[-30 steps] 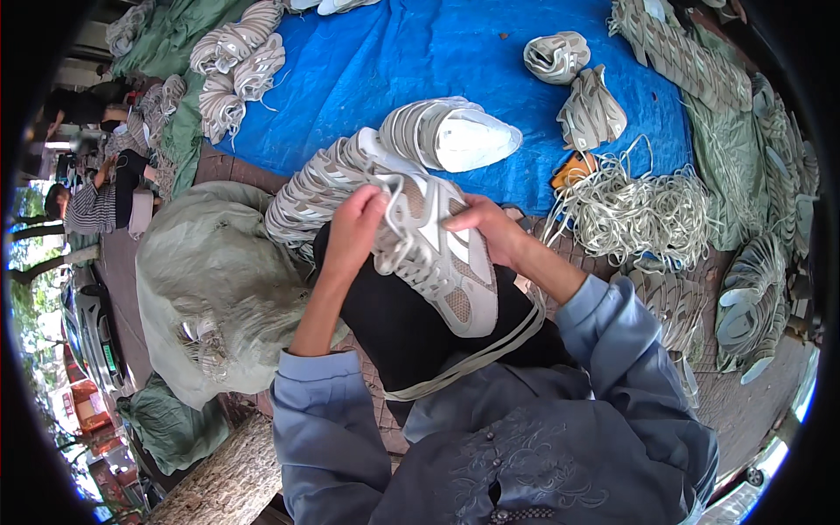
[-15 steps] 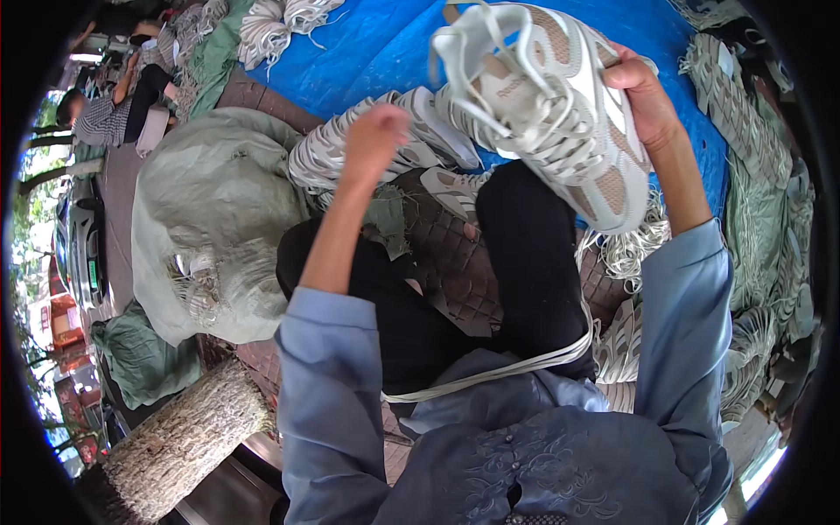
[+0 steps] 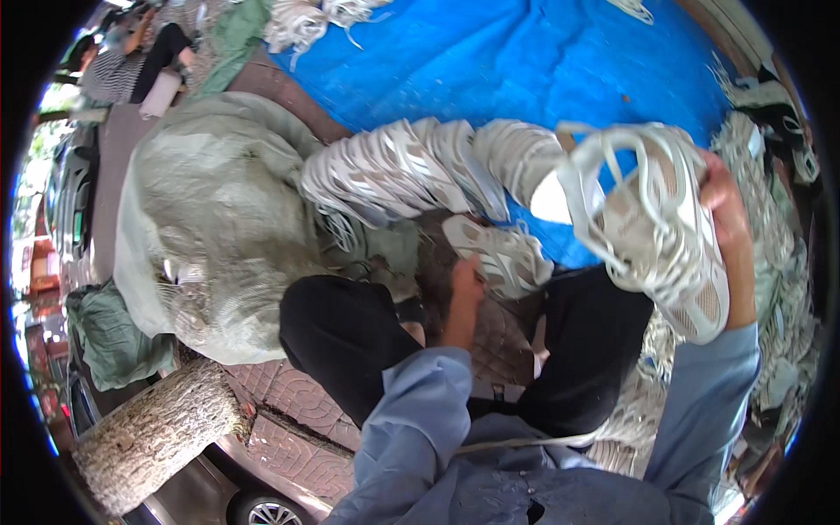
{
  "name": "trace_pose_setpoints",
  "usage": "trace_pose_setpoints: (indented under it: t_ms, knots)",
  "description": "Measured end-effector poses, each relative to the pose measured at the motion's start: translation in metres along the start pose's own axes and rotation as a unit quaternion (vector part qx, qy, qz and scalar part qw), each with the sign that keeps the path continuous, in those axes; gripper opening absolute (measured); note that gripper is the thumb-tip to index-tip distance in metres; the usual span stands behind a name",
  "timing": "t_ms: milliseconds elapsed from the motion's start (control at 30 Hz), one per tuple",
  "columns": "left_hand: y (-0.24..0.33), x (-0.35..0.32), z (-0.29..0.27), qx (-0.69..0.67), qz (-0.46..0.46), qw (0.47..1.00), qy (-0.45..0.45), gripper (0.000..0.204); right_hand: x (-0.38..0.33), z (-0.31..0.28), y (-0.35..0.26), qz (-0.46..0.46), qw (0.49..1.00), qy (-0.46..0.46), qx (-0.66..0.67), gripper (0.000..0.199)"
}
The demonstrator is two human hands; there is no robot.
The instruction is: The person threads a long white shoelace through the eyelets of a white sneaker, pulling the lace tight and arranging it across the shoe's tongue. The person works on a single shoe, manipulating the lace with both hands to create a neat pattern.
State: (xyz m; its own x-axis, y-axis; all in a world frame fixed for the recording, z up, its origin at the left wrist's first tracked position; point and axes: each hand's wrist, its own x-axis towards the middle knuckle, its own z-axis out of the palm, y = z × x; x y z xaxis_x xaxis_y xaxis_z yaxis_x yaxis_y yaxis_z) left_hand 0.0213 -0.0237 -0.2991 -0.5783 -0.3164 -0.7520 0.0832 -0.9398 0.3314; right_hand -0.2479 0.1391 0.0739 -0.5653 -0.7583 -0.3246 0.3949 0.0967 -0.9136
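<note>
My right hand [image 3: 726,201] grips a white and beige sneaker [image 3: 691,284] by its side, at the right above my knee. The sneaker's toe points down toward me, and its white laces stand up in loose loops. Between my knees, my left hand [image 3: 466,282] is low by another white and beige sneaker [image 3: 503,258] lying on the ground. Its fingers are partly hidden and blurred, so whether they touch that shoe I cannot tell. Beyond it, a long row of nested sneaker uppers [image 3: 394,166] leads toward the blue tarp [image 3: 420,87].
A big pale woven sack [image 3: 219,210] stands at my left, near a tree trunk [image 3: 157,433]. Heaped shoe parts [image 3: 770,254] line the right side. White laces [image 3: 560,440] lie across my lap. Another person [image 3: 131,70] sits at far left.
My left hand has come down from above the row to the shoe on the ground. My right hand has moved right and lower with its sneaker. The view has shifted.
</note>
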Motion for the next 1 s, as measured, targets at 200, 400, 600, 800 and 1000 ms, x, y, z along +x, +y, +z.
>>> trace_pose_setpoints:
  t_ms: [200, 400, 600, 800, 1000]
  knots:
    - [0.012, -0.079, 0.079, 0.01, 0.075, 0.995, -0.067, 0.031, -0.001, 0.048, -0.013, -0.019, 0.998, 0.018, -0.052, 0.057]
    - [0.101, -0.15, 0.115, -0.196, 0.17, 0.929, -0.263, 0.033, -0.037, 0.063, 0.022, -0.206, 0.955, -0.003, 0.215, 0.049]
    - [0.105, -0.219, 0.129, -0.05, 0.272, 0.913, -0.299, 0.059, -0.052, 0.132, 0.093, -0.192, 0.836, -0.025, 0.513, 0.032]
    - [0.099, -0.256, 0.122, -0.117, 0.231, 0.882, -0.395, 0.056, -0.061, 0.18, 0.109, -0.159, 0.799, -0.083, 0.574, 0.031]
    - [0.08, -0.269, 0.099, -0.206, 0.233, 0.852, -0.421, 0.055, -0.061, 0.197, 0.174, -0.116, 0.826, -0.127, 0.536, 0.048]
